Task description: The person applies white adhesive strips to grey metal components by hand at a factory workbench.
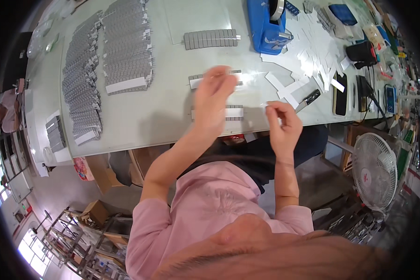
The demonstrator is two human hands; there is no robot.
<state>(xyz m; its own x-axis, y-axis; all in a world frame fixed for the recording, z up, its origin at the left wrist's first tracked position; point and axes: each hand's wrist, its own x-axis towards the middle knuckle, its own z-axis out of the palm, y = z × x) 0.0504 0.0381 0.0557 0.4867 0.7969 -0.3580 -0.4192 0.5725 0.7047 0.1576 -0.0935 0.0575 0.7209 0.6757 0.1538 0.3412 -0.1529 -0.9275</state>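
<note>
My left hand (pixel 213 93) is smeared by motion above two grey segmented strips. One grey strip (pixel 196 83) shows on both sides of the hand. The nearer strip (pixel 234 113) carries a white band along its middle and partly hides behind my left wrist. To the right, my right hand (pixel 284 125) has thumb and fingers pinched together near the table's front edge. A tiny pale bit shows at its fingertips, too small to name. Farther back lies another grey segmented block (pixel 211 39), apart from both hands.
A blue tape dispenser (pixel 265 35) stands at the back. Loose white strips (pixel 315 51) lie heaped to its right, near a black-handled cutter (pixel 311 98) and a phone (pixel 340 100). Long rows of grey pieces (pixel 126 46) cover the left. A white fan (pixel 374 170) stands right of the table.
</note>
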